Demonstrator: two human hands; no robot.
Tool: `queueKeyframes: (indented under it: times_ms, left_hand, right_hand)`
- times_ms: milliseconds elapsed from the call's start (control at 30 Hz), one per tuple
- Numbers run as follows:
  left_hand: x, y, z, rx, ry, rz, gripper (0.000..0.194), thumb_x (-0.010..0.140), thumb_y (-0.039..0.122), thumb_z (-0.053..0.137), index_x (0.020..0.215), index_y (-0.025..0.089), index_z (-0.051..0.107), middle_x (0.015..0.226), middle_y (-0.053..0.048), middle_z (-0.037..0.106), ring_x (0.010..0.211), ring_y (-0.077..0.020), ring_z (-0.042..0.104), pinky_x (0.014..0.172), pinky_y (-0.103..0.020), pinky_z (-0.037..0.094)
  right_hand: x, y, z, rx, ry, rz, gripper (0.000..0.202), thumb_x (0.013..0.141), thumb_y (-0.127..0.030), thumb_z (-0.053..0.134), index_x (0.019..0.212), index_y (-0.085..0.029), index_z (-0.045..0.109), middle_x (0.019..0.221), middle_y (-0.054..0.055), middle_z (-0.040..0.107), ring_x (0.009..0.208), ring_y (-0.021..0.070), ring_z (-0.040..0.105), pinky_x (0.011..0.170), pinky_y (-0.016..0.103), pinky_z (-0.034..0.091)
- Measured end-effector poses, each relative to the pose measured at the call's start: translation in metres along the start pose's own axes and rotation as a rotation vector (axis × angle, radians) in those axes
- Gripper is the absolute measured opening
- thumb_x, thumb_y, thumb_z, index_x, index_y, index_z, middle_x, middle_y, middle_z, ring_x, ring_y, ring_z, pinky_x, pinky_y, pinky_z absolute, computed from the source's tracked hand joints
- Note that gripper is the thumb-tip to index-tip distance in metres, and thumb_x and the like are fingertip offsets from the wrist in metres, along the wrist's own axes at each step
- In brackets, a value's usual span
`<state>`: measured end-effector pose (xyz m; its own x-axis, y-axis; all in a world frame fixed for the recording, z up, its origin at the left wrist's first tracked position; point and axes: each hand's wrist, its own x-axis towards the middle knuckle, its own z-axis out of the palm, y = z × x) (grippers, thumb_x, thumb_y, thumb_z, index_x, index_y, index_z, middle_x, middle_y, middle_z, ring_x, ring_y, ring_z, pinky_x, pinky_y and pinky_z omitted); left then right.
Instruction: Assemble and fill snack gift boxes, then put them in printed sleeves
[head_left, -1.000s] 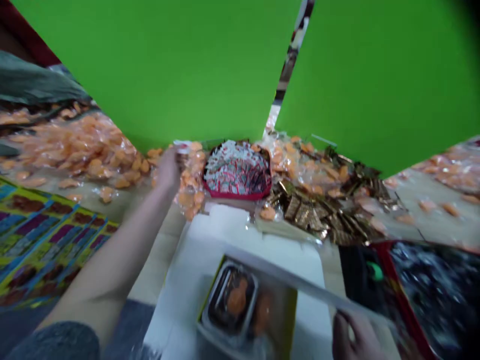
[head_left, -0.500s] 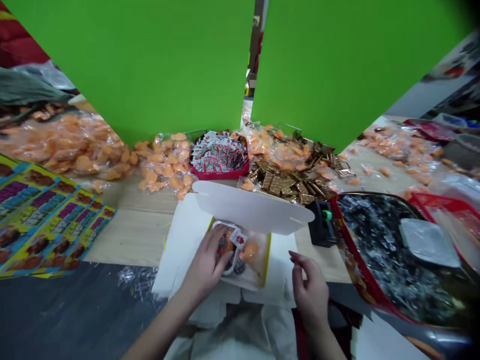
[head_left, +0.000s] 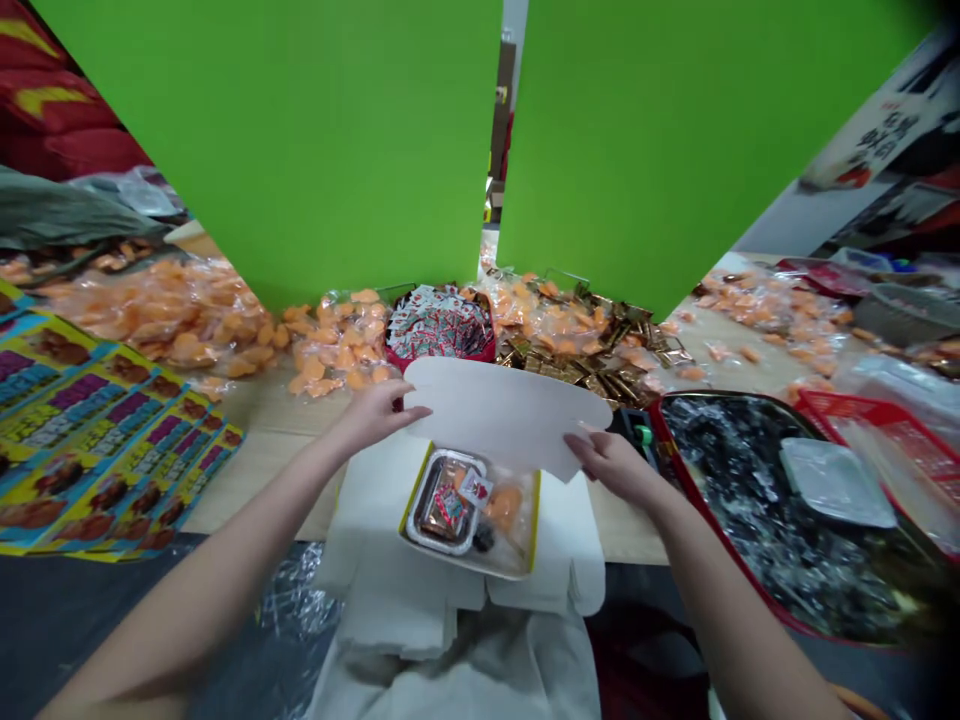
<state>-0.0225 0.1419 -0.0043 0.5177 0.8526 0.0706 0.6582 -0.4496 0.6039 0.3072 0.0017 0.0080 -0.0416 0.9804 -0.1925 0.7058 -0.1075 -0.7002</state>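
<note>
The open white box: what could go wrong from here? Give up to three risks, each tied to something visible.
1. The white lid stands raised, with the left hand and right hand at opposite ends; uneven pressure might crease it.
2. The small printed card lies over the edge of the foil tray, so a bump could dislodge it.
3. Sachets are heaped in the red tub behind; knocking it might spill some.

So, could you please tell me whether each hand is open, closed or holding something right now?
Left hand: closed, holding the white lid by its left end.
Right hand: closed, holding the white lid's right end.
</note>
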Motion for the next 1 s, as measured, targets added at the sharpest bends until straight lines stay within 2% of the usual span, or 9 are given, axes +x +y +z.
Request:
queueKeyframes:
  times_ms: [100,233,367,467,567,700,767,867,1000]
  left_hand:
    - [-0.016,0.020,0.014,-0.009,-0.001,-0.015,0.026,0.083,0.030,0.048,0.099,0.015,0.062,0.074,-0.004,0.064,0.065,-0.0183,0.059,0.064,-0.031,0.048]
    - [-0.090,0.036,0.044,-0.050,-0.058,0.034,0.036,0.087,0.025,0.041,0.119,0.023,0.056,0.107,-0.009,0.063,0.098,-0.0224,0.059,0.085,-0.035,0.048]
    - [-0.164,0.003,0.075,0.057,-0.118,0.174,0.062,0.079,0.037,0.061,0.137,0.036,0.040,0.124,-0.009,0.054,0.113,-0.0293,0.052,0.092,-0.042,0.046]
    - [-0.188,-0.030,0.096,0.203,-0.082,0.366,0.061,0.079,0.034,0.062,0.135,0.042,0.040,0.142,-0.007,0.041,0.130,-0.0366,0.036,0.104,-0.054,0.032]
    - [-0.179,-0.035,0.099,0.175,-0.159,0.436,0.064,0.085,0.025,0.054,0.141,0.041,0.027,0.144,-0.004,0.041,0.135,-0.0298,0.032,0.111,-0.054,0.020]
    - [-0.133,-0.002,0.069,-0.087,-0.249,0.295,0.061,0.084,0.032,0.058,0.140,0.033,0.032,0.146,-0.005,0.039,0.135,-0.0253,0.032,0.112,-0.046,0.022]
    - [-0.106,0.013,0.052,-0.281,-0.318,0.161,0.064,0.077,0.038,0.065,0.135,0.028,0.040,0.142,-0.008,0.044,0.131,-0.0271,0.039,0.109,-0.045,0.030]
    - [-0.074,0.022,0.043,-0.586,-0.453,-0.075,0.077,0.058,0.044,0.078,0.124,0.023,0.045,0.126,-0.009,0.059,0.114,-0.0296,0.055,0.095,-0.043,0.045]
    - [-0.063,0.020,0.061,-0.774,-0.307,-0.251,0.066,0.057,0.044,0.078,0.108,0.018,0.046,0.113,-0.010,0.064,0.102,-0.0283,0.061,0.086,-0.040,0.050]
  right_hand:
    - [-0.009,-0.022,0.030,-0.006,0.102,0.032,0.034,0.091,-0.038,0.029,0.081,-0.020,0.055,0.053,-0.002,0.056,0.053,0.0150,0.056,0.053,0.025,0.042]
    - [-0.051,-0.008,0.089,-0.050,0.387,-0.091,0.039,0.092,-0.038,0.032,0.118,-0.017,0.052,0.097,0.010,0.066,0.087,0.0210,0.064,0.073,0.031,0.051]
    - [-0.103,0.043,0.131,-0.194,0.387,-0.304,0.057,0.086,-0.037,0.050,0.140,-0.023,0.033,0.092,0.006,0.065,0.077,0.0201,0.064,0.066,0.030,0.054]
    - [-0.128,0.074,0.144,-0.367,0.343,-0.427,0.062,0.083,-0.037,0.054,0.140,-0.026,0.032,0.095,0.007,0.064,0.084,0.0226,0.064,0.072,0.034,0.055]
    - [-0.132,0.081,0.140,-0.471,0.362,-0.486,0.066,0.082,-0.036,0.056,0.141,-0.023,0.031,0.128,0.016,0.051,0.121,0.0326,0.048,0.091,0.045,0.049]
    - [-0.101,0.062,0.112,-0.339,0.328,-0.548,0.074,0.078,-0.038,0.061,0.142,-0.020,0.028,0.142,0.018,0.038,0.137,0.0346,0.022,0.100,0.053,0.040]
    - [-0.080,0.049,0.097,-0.150,0.314,-0.475,0.067,0.077,-0.040,0.063,0.135,-0.019,0.039,0.134,0.016,0.048,0.133,0.0326,0.033,0.100,0.052,0.040]
    - [-0.055,0.034,0.082,0.179,0.241,-0.190,0.052,0.074,-0.046,0.065,0.117,-0.019,0.055,0.114,0.013,0.063,0.108,0.0290,0.058,0.091,0.047,0.048]
    - [-0.038,0.029,0.052,0.463,0.081,-0.074,0.057,0.076,-0.055,0.058,0.121,-0.019,0.054,0.113,0.011,0.063,0.103,0.0250,0.059,0.088,0.042,0.049]
